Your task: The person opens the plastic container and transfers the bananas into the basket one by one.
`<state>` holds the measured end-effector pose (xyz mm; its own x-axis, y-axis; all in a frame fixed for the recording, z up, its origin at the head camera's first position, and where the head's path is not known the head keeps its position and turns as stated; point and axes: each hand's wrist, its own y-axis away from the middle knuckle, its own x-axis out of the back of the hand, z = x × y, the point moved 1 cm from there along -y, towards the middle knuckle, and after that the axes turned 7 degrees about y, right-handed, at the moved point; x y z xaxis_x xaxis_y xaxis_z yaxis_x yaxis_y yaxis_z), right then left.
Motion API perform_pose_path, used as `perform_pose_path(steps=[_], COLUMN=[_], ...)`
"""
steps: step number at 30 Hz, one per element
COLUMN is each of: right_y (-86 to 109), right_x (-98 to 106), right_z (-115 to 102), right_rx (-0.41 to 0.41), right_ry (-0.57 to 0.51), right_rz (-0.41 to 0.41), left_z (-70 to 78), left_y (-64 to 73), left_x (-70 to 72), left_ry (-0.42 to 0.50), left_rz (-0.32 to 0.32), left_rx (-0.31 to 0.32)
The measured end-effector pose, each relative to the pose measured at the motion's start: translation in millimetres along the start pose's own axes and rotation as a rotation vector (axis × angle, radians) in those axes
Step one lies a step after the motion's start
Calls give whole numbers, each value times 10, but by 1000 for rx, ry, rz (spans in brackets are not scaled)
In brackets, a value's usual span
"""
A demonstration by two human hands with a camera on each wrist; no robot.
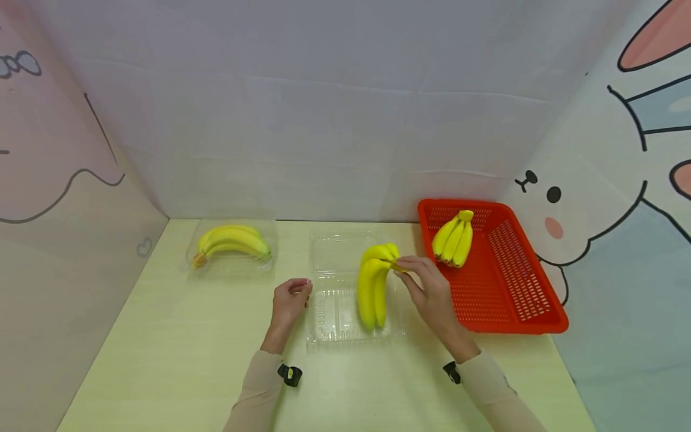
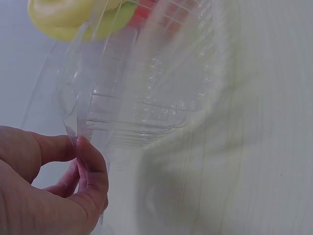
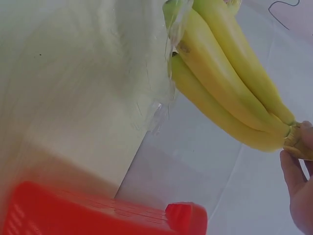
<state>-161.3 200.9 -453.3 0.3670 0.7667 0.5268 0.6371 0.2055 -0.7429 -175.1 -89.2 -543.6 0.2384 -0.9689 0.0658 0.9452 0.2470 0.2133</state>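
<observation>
Head view: moderately bright, evenly lit; faint, soft-edged shadows are cast on the table [image 1: 178, 354]; small glints are caught by the clear container [image 1: 338, 315]. Left wrist view: dimmer, greyed; a diffuse shadow is thrown beside the container, fine detail softened. Right wrist view: muted colour; the red basket [image 3: 98, 215] is blurred, its neighbouring shadow soft.

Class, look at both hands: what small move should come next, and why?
Probably lower the held banana bunch into the open clear clamshell: the right hand holds its crown raised, while the left hand pinches the clamshell's edge.
</observation>
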Motion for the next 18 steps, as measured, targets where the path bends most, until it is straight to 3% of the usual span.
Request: perform_pose_path(steps=[8, 14, 18], right_y=[2, -51, -139], right_x=[69, 114, 183], right_z=[80, 113, 2], right_rx=[-112, -106, -119], right_ry=[-59, -60, -66], right_rz=[66, 136, 160], left_z=[6, 9, 13], left_y=[4, 3, 9], left_x=[-3, 1, 6], left_ry=[-2, -8, -15], left_rz=[-1, -2, -10], left_rx=[-4, -1, -7])
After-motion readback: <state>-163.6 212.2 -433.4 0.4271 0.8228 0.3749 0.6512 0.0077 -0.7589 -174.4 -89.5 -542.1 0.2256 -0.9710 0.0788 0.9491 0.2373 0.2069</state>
